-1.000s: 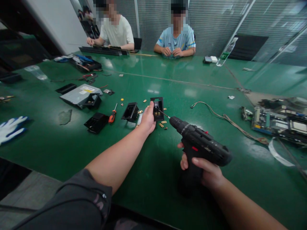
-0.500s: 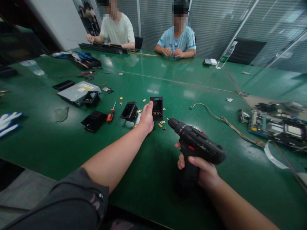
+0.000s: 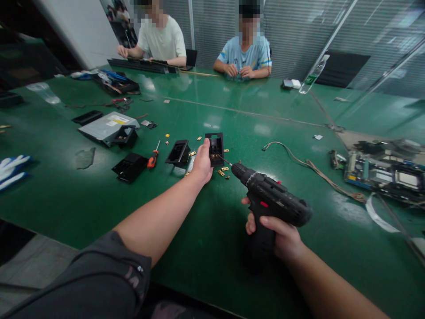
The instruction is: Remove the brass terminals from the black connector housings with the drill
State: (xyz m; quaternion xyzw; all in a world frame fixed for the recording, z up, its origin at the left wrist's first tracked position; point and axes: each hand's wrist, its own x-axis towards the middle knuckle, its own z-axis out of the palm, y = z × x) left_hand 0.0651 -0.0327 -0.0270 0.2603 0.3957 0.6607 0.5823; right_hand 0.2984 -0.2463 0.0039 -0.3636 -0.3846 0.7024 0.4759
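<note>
My left hand (image 3: 202,165) grips a black plastic housing (image 3: 217,141) by its left side, thumb up along the edge. The housing's open inside faces me, with small brass parts at its bottom. My right hand (image 3: 282,235) is wrapped round the handle of a black cordless drill (image 3: 268,195). Its long thin bit reaches into the lower part of the housing; the exact contact of the tip is too small to tell. Several brass pieces (image 3: 221,173) lie just below the housing. Left of my left hand stands a second black housing (image 3: 177,152).
On the green table (image 3: 212,221) lie an orange screwdriver (image 3: 152,158), a black part (image 3: 129,167), a silver drive (image 3: 108,126), a cable (image 3: 307,164) and circuit boards (image 3: 385,175). Two people sit across, near a bottle (image 3: 314,76). White-blue gloves (image 3: 13,170) lie at far left.
The housing and my left hand have shifted very slightly left and up. The drill stays almost where it was, its bit still at the housing.
</note>
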